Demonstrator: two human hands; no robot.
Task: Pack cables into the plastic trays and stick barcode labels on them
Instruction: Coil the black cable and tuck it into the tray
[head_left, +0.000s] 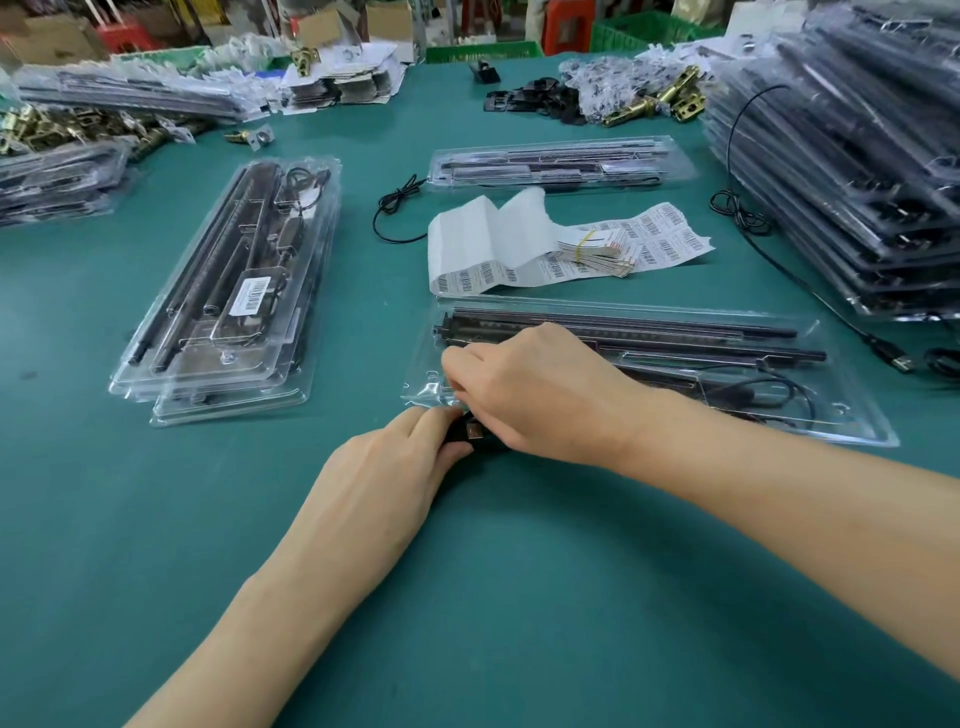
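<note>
Green surface (519, 597) carries a clear plastic tray (841, 395), long axis left to right. Beyond it lies a barcode label strip (519, 249), print unreadable. At the tray's near-left corner the left hand (384, 478) pinches a black USB plug (470, 431) just outside it; the right hand (540, 389) curls over, its grip hidden.

A factory packing workshop is indicated by a green surface (467, 571) on which stacked trays (857, 182), barcode label sheets (649, 244) and heaps of brass parts (665, 98) are laid out, with cartons (322, 26) and green crates (639, 28) seen behind.
</note>
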